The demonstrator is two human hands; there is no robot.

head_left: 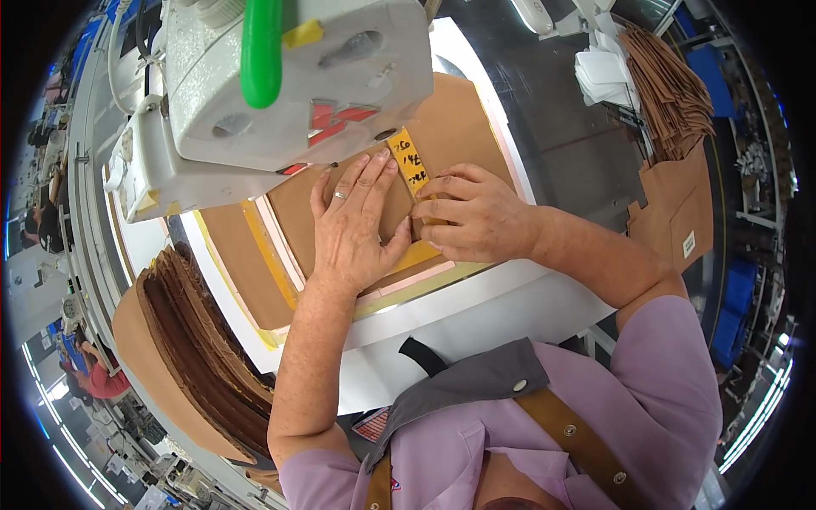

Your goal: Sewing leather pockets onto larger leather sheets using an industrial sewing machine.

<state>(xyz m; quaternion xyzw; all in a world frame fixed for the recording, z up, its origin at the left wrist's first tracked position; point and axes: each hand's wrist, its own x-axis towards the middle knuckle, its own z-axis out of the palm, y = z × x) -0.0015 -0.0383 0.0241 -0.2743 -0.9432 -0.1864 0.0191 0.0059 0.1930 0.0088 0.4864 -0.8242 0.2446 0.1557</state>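
Note:
My left hand [357,221] lies open on a brown panel [293,221] inside a template framed by pink and yellow strips [276,268], fingers stretched toward the machine. My right hand [472,217] has bent fingers closed at the panel's right edge, beside a yellow strip [406,161] with handwriting; what its fingertips hold is hidden. A white sewing machine head [238,136] with a green handle [259,51] overhangs both the template and the area just beyond my left fingertips.
Curved brown stacked pieces [170,340] lie at the left. A pile of brown pieces [667,81] and white pads [599,76] sits at the upper right, above a larger brown piece [667,208]. Other people [93,374] are seated at the far left edge.

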